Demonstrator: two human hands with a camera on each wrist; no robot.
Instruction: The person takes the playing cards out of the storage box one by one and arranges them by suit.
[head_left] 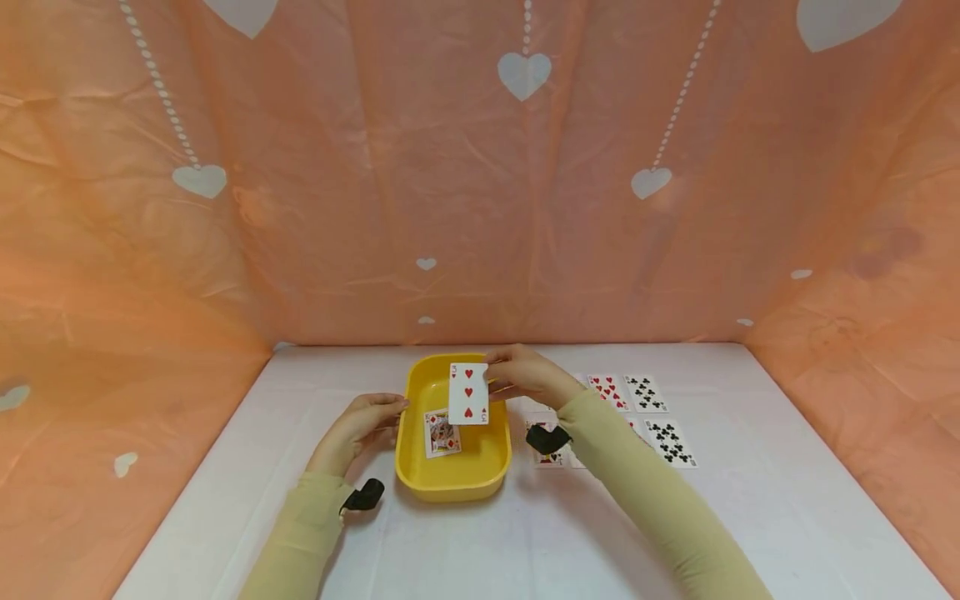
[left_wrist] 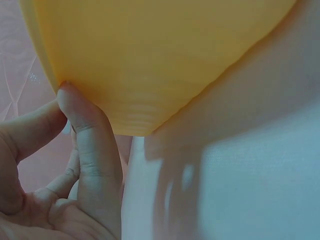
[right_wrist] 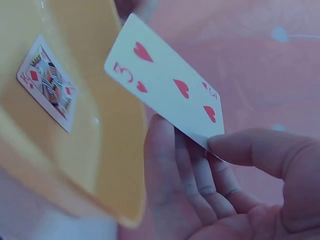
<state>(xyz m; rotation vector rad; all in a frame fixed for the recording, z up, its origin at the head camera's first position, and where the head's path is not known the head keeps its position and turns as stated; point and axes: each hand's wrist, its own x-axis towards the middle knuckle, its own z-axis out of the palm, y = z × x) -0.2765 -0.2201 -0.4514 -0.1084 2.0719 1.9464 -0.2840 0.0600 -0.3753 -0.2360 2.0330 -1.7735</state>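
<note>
The three of hearts (head_left: 468, 394) is pinched by its edge between the thumb and fingers of my right hand (head_left: 528, 375), face up above the yellow tub (head_left: 453, 482). Inside the tub lies a king of diamonds (right_wrist: 50, 82), also face up on the bottom. My left hand (head_left: 363, 423) is at the tub's left side. In the left wrist view, the thumb (left_wrist: 90, 135) presses the outer wall near the rim, with the index finger beside it, so the hand pinches the tub there.
Right of the tub, playing cards lie face up in two rows, among them a ten of clubs (head_left: 672, 442), an eight of clubs (head_left: 646, 394) and a red heart card (head_left: 607, 392). My right forearm hides several. An orange curtain (head_left: 465, 208) with hearts encloses the white table (head_left: 750, 517).
</note>
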